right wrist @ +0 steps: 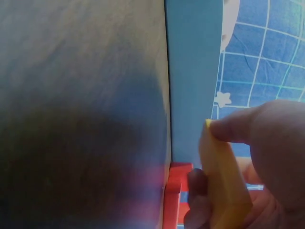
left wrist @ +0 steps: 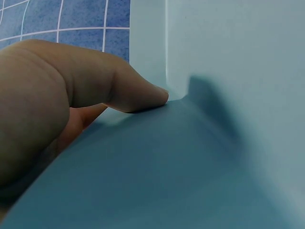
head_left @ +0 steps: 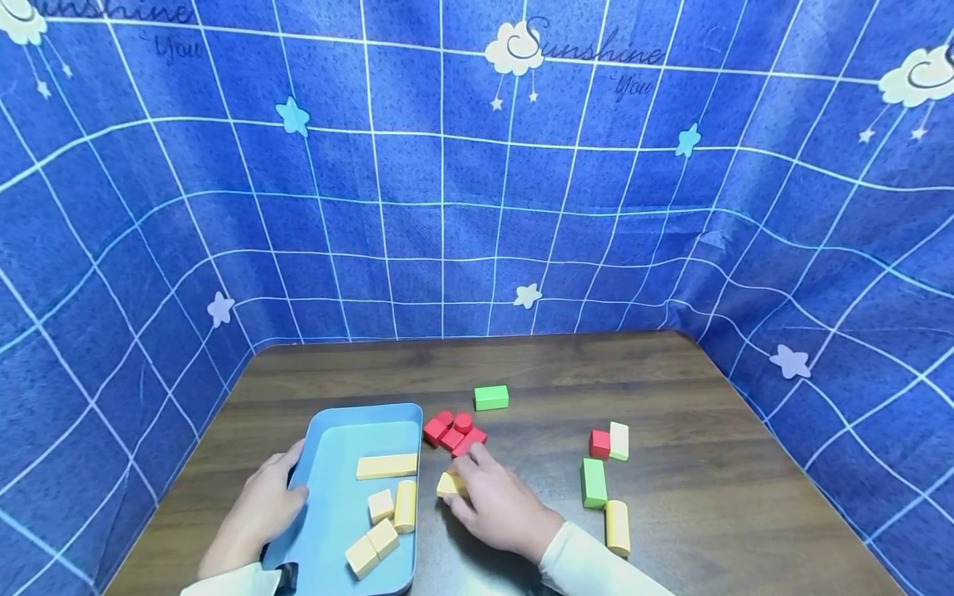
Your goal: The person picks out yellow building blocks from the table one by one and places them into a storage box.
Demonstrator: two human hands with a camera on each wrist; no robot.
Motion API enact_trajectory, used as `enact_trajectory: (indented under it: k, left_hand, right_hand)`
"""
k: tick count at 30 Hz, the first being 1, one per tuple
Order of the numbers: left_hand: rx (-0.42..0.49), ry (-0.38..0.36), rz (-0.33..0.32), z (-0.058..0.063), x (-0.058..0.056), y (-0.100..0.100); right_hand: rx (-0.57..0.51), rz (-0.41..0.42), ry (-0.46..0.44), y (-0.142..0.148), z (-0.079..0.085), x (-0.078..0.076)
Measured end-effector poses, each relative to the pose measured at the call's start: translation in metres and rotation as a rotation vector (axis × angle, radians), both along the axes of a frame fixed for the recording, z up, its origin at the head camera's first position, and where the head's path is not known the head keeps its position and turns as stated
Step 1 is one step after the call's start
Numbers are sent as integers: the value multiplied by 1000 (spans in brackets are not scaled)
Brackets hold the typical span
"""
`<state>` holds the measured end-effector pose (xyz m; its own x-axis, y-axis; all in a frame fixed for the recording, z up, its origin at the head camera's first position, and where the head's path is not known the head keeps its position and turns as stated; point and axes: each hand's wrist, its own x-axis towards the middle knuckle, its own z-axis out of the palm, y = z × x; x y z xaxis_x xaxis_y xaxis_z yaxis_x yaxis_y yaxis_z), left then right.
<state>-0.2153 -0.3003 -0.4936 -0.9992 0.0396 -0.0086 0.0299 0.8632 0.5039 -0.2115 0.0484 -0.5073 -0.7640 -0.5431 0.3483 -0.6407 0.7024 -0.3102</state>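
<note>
A blue tray [head_left: 328, 488] lies at the left of the table, and my left hand [head_left: 261, 505] grips its left wall. In the left wrist view the thumb [left wrist: 138, 90] bends over the tray's rim. Inside the tray are several yellow blocks, among them a long flat one [head_left: 387, 466] and a cylinder [head_left: 405, 507]. Just right of the tray, my right hand [head_left: 501, 507] pinches a yellow block [right wrist: 220, 176] between thumb and fingers. Several red blocks [head_left: 452, 439] sit together beyond its fingertips, beside the tray's right wall.
A green block [head_left: 491, 398] lies behind the red ones. Farther right stand a red cube [head_left: 599, 444], a pale green-sided block [head_left: 619, 441], a green block [head_left: 594, 483] and a yellow cylinder [head_left: 618, 528]. Blue checked cloth [head_left: 477, 223] hangs around the wooden table [head_left: 537, 364].
</note>
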Motion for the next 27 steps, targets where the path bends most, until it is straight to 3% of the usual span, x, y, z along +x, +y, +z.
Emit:
enact_trajectory:
  k: [15,27]
  left_hand:
    - [8,-15,10,-1,0,0]
    - [11,-17,3,0,-1,0]
  right_hand:
    - [-54,24,-57,-4,5,2]
    - [-51,85,-33,-11,11,5]
